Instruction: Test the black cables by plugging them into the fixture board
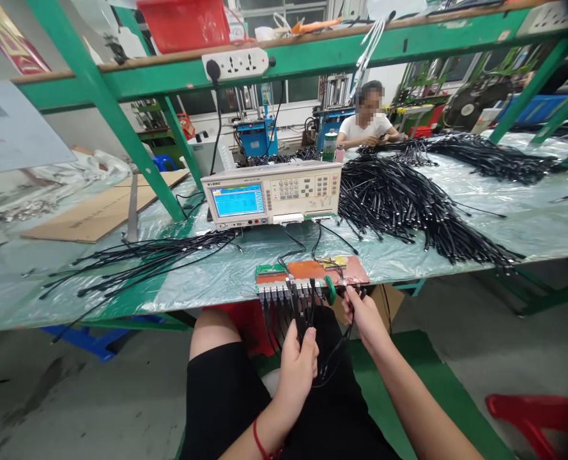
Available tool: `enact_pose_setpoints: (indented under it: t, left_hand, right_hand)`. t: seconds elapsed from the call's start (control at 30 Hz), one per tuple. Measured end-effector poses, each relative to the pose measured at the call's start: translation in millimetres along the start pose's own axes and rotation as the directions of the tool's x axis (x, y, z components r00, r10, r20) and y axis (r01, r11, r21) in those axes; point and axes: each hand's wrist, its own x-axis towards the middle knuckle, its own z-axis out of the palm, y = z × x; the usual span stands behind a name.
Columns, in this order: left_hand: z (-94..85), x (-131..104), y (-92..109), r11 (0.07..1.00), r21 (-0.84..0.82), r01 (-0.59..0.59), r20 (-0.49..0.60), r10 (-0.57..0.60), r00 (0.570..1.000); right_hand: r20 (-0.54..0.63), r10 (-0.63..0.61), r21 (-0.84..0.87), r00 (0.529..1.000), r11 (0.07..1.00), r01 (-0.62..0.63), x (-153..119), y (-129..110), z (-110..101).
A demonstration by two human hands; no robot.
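Observation:
A test fixture board, orange with a row of metal sockets, lies at the table's front edge. Several black cables hang from its sockets. My left hand is closed around black cables just below the row. To the right, my right hand pinches a black cable by its end at the board's right part, beside a green disc-like piece. The cable loops down between both hands. Behind the board stands a beige tester with a lit blue screen, wired to the board.
A large heap of black cables covers the table right of the tester; a smaller bundle lies left, overhanging the front edge. Cardboard lies at the left. A green shelf frame crosses above. Across the table sits a co-worker.

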Motion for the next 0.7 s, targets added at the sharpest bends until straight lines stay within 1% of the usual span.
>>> enact_pose_setpoints:
  t: [0.07, 0.13, 0.23, 0.3, 0.37, 0.43, 0.47, 0.53, 0.6, 0.67, 0.7]
  left_hand:
    - [1.1, -0.6, 0.9, 1.0, 0.006, 0.012, 0.005, -0.012, 1.0]
    - [2.0, -0.5, 1.2, 0.999, 0.018, 0.028, 0.017, -0.029, 0.999]
    - [2.6, 0.6, -1.7, 0.998, 0.044, 0.042, 0.02, -0.043, 0.999]
    - [3.0, 1.3, -5.9, 0.997, 0.062, 0.054, 0.043, -0.056, 0.997]
    - [3.9, 1.6, -10.7, 0.994, 0.077, 0.078, 0.089, -0.085, 0.992]
    - [5.4, 1.7, -14.3, 0.99, 0.086, 0.108, 0.124, -0.118, 0.985]
    - [6.2, 1.7, -15.2, 0.99, 0.087, 0.108, 0.124, -0.119, 0.985]
    - [7.4, 2.1, -14.6, 0.995, 0.077, 0.061, 0.085, -0.067, 0.994]
    - [7.4, 2.7, -11.4, 0.997, 0.059, -0.044, 0.007, 0.044, 0.999]
    - [5.9, 3.3, -7.2, 0.99, 0.044, -0.134, -0.061, 0.136, 0.989]
    - [4.9, 3.5, -5.4, 0.988, 0.037, -0.15, -0.079, 0.153, 0.985]
  right_hand:
    - [0.012, -0.006, 0.01, 1.0, 1.0, 0.006, -10.6, -2.6, 3.8]
    - [0.039, 0.0, 0.071, 0.999, 0.997, -0.003, -23.0, -6.0, 8.7]
    - [0.039, -0.024, 0.138, 0.999, 0.99, 0.018, -37.0, -11.9, 17.7]
    - [0.05, -0.063, 0.114, 0.997, 0.992, 0.057, -39.8, -15.7, 24.3]
    - [0.089, -0.09, 0.071, 0.992, 0.994, 0.084, -38.5, -19.3, 30.3]
    - [0.118, -0.085, 0.047, 0.989, 0.996, 0.08, -35.7, -22.9, 34.6]
    - [0.121, -0.077, 0.054, 0.99, 0.996, 0.071, -34.5, -24.5, 35.7]
    - [0.109, -0.072, 0.1, 0.991, 0.993, 0.061, -33.0, -26.7, 34.6]
    - [0.077, -0.082, 0.131, 0.994, 0.989, 0.071, -31.5, -26.1, 28.9]
    - [0.027, -0.092, 0.123, 0.995, 0.989, 0.088, -28.6, -21.6, 19.3]
    - [-0.003, -0.089, 0.112, 0.996, 0.99, 0.089, -26.3, -18.0, 13.9]
